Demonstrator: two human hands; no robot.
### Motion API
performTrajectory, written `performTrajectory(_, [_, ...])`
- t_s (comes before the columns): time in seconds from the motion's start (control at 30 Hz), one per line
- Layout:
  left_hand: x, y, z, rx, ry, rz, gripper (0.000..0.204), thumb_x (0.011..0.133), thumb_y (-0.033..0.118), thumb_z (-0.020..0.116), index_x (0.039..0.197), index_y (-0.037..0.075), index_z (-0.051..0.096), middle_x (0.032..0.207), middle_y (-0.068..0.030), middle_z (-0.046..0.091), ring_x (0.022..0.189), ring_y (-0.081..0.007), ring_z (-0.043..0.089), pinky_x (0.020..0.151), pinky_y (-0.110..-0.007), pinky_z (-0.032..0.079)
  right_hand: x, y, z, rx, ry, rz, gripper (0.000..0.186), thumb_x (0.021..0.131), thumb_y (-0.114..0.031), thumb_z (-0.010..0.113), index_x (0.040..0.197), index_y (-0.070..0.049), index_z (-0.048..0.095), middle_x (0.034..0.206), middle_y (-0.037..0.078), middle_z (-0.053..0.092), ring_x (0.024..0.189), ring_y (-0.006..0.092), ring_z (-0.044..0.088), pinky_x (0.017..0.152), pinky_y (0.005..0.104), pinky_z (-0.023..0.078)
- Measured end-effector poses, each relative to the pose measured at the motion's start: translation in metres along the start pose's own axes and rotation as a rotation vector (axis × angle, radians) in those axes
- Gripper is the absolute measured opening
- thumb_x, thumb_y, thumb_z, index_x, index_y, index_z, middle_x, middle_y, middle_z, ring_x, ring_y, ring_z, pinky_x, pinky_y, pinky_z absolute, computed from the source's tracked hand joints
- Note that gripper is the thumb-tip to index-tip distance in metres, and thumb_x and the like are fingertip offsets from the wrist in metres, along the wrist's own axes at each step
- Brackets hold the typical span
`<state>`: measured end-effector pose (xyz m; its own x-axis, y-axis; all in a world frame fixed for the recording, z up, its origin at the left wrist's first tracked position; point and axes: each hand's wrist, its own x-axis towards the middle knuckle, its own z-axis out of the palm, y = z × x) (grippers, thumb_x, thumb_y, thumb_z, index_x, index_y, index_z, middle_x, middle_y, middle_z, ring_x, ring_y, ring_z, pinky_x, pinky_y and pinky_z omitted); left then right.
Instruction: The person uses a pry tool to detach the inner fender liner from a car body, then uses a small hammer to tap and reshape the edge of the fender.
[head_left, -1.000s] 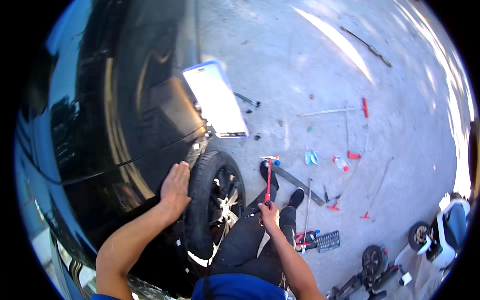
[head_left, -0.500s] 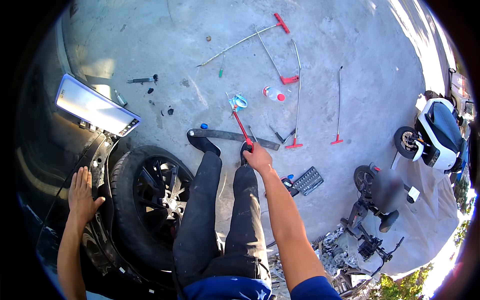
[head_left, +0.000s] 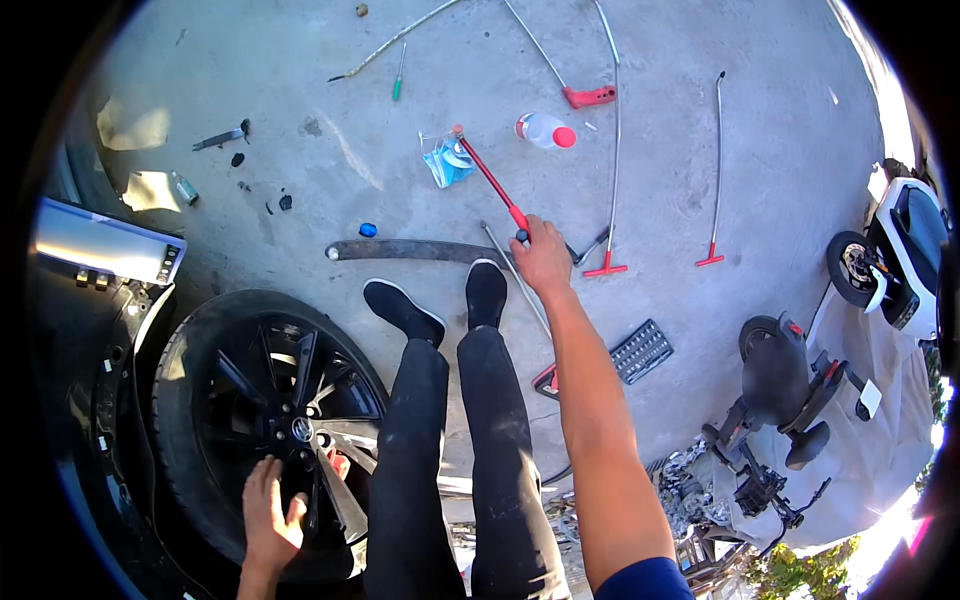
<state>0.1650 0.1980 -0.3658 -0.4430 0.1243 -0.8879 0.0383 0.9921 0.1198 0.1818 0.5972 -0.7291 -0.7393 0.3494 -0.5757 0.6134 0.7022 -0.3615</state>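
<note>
My right hand grips a long red-handled tool, held out over the concrete floor, its small head near a blue face mask. My left hand is open, fingers slightly bent, over the lower left of the black spoked wheel; whether it touches cannot be told. At the far left, a reflective board sits on the black car body beside the wheel.
Long rods with red handles, a plastic bottle, a green screwdriver, a dark flat bar and a socket case lie on the floor. Two scooters and a grey sheet stand at the right.
My view has swung from the car toward the floor. My left hand has left the body panel and moved down-right over the wheel. My right hand has moved outward with the red-handled tool.
</note>
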Motion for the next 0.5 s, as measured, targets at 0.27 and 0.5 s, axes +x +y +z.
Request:
performTrajectory(0.27, [0.041, 0.042, 0.154, -0.455, -0.056, -0.04, 0.045, 0.077, 0.014, 0.063, 0.117, -0.003, 0.051, 0.122, -0.0203, 0.049, 0.111, -0.0377, 0.047, 0.096, -0.043, 0.037, -0.017, 0.065, 0.094, 0.021, 0.396, 0.173, 0.05, 0.076, -0.022, 0.066, 0.116, 0.001, 0.048, 0.11, 0.021, 0.053, 0.106, 0.0381, 0.05, 0.089, 0.0448, 0.041])
performTrajectory(0.5, [0.054, 0.038, 0.149, -0.492, -0.005, -0.046, 0.034, 0.077, 0.018, 0.065, 0.107, 0.002, 0.058, 0.113, -0.0155, 0.056, 0.108, -0.0325, 0.053, 0.092, -0.04, 0.042, -0.106, 0.221, 0.211, -0.18, -0.09, 0.296, 0.035, 0.081, -0.018, 0.056, 0.107, 0.004, 0.05, 0.1, 0.026, 0.054, 0.097, 0.0418, 0.051, 0.085, 0.0474, 0.04])
